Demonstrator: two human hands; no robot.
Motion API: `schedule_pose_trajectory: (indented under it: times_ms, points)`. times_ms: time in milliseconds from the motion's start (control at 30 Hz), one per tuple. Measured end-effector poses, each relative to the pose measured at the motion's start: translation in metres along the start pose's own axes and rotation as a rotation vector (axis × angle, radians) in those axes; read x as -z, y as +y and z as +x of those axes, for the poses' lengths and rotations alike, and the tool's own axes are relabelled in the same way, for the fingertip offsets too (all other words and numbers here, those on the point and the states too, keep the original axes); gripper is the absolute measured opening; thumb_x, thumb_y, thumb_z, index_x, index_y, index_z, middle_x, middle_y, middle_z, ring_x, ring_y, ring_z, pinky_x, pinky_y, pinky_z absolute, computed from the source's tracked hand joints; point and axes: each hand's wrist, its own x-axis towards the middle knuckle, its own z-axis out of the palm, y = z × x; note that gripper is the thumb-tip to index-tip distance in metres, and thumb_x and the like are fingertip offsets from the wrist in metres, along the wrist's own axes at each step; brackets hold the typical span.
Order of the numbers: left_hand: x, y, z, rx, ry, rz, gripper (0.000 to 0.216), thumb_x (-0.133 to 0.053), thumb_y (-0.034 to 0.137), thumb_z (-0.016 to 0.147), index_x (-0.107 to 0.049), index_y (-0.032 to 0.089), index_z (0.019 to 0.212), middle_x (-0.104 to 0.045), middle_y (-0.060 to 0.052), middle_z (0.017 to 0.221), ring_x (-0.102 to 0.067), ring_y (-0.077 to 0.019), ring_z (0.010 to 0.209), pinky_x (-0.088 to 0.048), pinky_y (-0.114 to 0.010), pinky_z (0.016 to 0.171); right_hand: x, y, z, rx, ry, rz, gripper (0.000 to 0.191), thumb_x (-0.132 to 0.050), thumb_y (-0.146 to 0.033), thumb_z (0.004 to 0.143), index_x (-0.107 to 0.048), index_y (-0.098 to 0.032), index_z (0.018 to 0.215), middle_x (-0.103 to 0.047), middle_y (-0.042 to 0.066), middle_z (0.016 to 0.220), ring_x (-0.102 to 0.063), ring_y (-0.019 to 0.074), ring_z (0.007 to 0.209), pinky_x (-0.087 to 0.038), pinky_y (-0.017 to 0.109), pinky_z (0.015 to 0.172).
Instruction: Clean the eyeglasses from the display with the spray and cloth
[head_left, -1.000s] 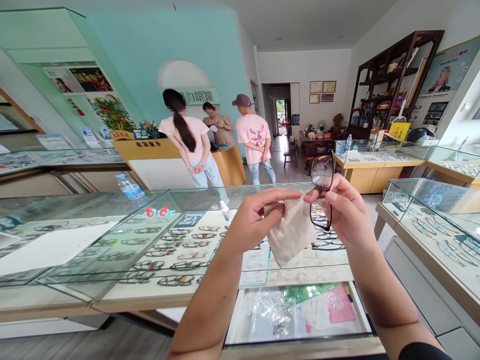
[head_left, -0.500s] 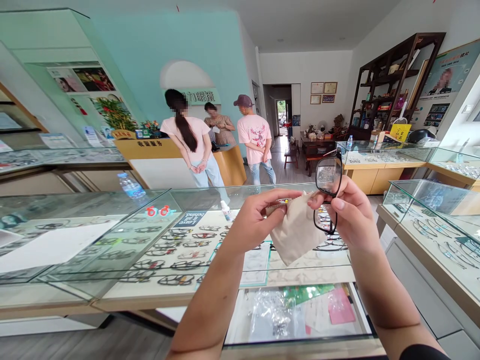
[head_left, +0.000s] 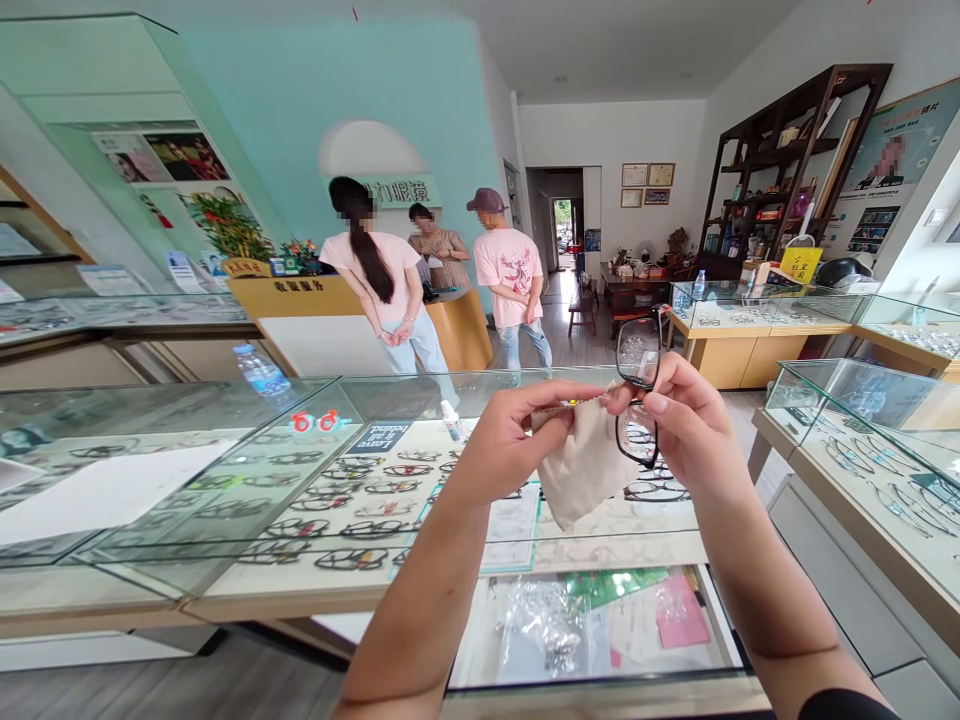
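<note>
Right hand (head_left: 690, 430) hides the glasses (head_left: 639, 352) midway; left hand (head_left: 510, 442) pinches the cloth (head_left: 585, 470).

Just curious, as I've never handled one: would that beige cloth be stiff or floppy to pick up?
Probably floppy: the cloth hangs in a sagging point below the left hand and right hand, which pinch its top edge. It is likely light, since a mere pinch carries it. It looks matte, so hardly slippery, unlike the glasses in the right hand.
</note>
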Motion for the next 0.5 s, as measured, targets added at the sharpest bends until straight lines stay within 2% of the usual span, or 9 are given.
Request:
schedule_pose_trajectory:
  times_ms: [167,267,333,500]
  points:
    - [0.0009,-0.0023,0.0006,-0.013,0.028,0.015,0.031,-0.068,0.019,0.090,-0.090,0.024,0.112,-0.072,0.000,0.069,-0.044,-0.0087,0.054,-0.033,-0.023,0.052,-0.0006,-0.0002,-0.0013,-0.014,0.014,-0.023,0.024,-0.084,-0.040,0.097,-0.066,-0.028,0.088,-0.083,-0.003,0.086,-0.078,0.0185,0.092,-0.056,0.034,0.093]
    - [0.0018,-0.0004,0.0004,-0.001,0.035,0.027,0.030,-0.067,0.019,0.092,-0.090,0.024,0.112,-0.082,-0.004,0.088,-0.055,-0.0099,0.060,-0.037,-0.022,0.053,0.0000,-0.0008,-0.0029,-0.036,0.055,-0.074,0.027,-0.084,-0.042,0.096,-0.064,-0.027,0.086,-0.083,-0.001,0.086,-0.075,0.0190,0.087,-0.055,0.034,0.084]
    - [0.0021,0.0014,0.0006,0.012,0.040,0.028,0.030,-0.066,0.020,0.094,-0.090,0.024,0.111,-0.084,-0.006,0.096,-0.060,-0.0113,0.065,-0.039,-0.022,0.052,0.0007,-0.0014,-0.0036,-0.047,0.083,-0.103,0.029,-0.085,-0.044,0.095,-0.063,-0.027,0.085,-0.082,-0.001,0.086,-0.072,0.0189,0.082,-0.053,0.033,0.079]
    - [0.0013,0.0035,0.0019,-0.016,0.050,-0.015,0.025,-0.067,0.022,0.098,-0.088,0.023,0.111,-0.085,-0.008,0.101,-0.069,-0.0146,0.075,-0.047,-0.022,0.058,0.0013,-0.0020,-0.0020,-0.035,0.099,-0.080,0.030,-0.085,-0.046,0.094,-0.062,-0.028,0.087,-0.080,-0.002,0.083,-0.073,0.0195,0.082,-0.054,0.034,0.079]
